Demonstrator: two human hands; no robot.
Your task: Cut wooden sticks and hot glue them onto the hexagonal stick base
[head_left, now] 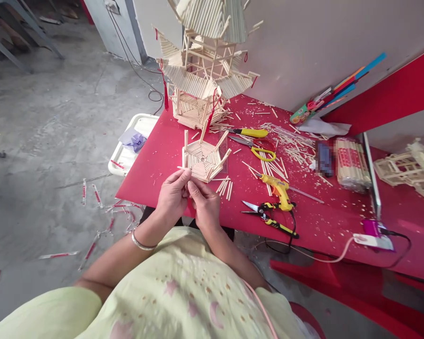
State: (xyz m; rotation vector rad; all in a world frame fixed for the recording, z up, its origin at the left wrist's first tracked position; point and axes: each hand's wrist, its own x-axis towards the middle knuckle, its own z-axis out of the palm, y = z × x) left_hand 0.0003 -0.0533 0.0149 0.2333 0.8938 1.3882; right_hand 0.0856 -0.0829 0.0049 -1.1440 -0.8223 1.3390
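My left hand [175, 190] is closed in a pinch at the table's near edge, and the pale end of a thin wooden stick [180, 167] pokes out by its fingertips. Close against it, my right hand [205, 200] is pinched too; whatever its fingers hold is hidden. Just beyond both hands lies a polygonal base of wooden sticks [201, 159], ringed in a web pattern, with short posts standing at its corners. Several loose short sticks [226, 187] lie to the right of my right hand.
Behind the base rises a tall stick pagoda [198, 84] with red tassels. On the red table [148, 160] lie yellow-handled scissors [263, 151], a yellow glue gun [281, 188], pruning shears [268, 219], scattered sticks and bundled sticks [351, 162]. A white tray [118, 153] stands left of the table.
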